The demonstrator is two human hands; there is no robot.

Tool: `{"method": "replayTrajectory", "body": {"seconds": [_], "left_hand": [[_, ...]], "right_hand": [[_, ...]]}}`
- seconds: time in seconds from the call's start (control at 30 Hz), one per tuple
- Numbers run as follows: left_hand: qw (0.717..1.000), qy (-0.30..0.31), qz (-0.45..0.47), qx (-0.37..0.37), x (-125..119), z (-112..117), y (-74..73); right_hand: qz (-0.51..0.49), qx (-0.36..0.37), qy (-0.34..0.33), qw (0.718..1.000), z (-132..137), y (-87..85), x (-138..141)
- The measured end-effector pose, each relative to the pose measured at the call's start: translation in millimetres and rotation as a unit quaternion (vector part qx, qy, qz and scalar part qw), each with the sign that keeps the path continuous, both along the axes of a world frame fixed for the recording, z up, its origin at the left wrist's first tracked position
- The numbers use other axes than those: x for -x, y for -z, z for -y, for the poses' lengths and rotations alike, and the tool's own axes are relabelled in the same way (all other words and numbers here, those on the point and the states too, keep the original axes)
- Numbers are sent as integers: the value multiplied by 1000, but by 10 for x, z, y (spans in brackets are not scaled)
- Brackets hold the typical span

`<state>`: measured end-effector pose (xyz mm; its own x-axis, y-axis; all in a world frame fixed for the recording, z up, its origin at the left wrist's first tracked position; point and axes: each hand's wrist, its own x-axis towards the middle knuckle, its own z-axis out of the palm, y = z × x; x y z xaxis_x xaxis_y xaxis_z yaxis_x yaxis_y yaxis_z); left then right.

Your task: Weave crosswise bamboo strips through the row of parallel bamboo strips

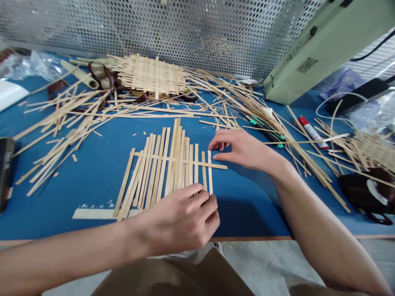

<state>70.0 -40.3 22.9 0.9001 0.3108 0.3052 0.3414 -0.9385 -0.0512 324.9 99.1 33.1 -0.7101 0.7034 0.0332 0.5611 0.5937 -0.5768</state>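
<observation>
Nearest: bare left forearm, leading to the left hand (pixel 188 218), below the right half of a thin, tan, flat wooden crosswise strip (pixel 200 163). Left fingers curled down over the lower ends of the right-hand uprights; undersides hidden, so cannot tell whether they pinch or only press.

Right hand (pixel 237 146) just above the crosswise strip's right end. Thumb and forefinger parted, tips close to the top of the outermost pale, narrow upright slat (pixel 210 176); contact not certain, no firm grip seen.

Work: row of tan-to-cream flat upright slats (pixel 161 172) on the smooth blue desk (pixel 113 144), crossed by the crosswise strip, which passes over some and under others. Flat white band (pixel 92 213) below the crosswise strip's left end, beneath the slats' lower ends. Tan woven panel (pixel 151 76) well above the crosswise strip.

Judgement: step looks like seating the outermost slat. Press lower ends lightly so neighbours do not creep. Pinch the slat by its edges; thin stock would likely split if bent sharply. Check over/under against its neighbour, then slide it inward parallel, closing the gap evenly.
</observation>
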Motion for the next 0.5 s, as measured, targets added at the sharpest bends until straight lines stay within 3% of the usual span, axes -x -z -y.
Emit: {"method": "replayTrajectory", "body": {"seconds": [0.1, 0.5], "left_hand": [[998, 10, 5, -68, -50, 6, -26], [996, -5, 20, -82, -79, 4, -42]], "right_hand": [[-5, 4, -3, 1000, -15, 15, -2], [-3, 6, 11, 1000, -12, 46, 37]]}}
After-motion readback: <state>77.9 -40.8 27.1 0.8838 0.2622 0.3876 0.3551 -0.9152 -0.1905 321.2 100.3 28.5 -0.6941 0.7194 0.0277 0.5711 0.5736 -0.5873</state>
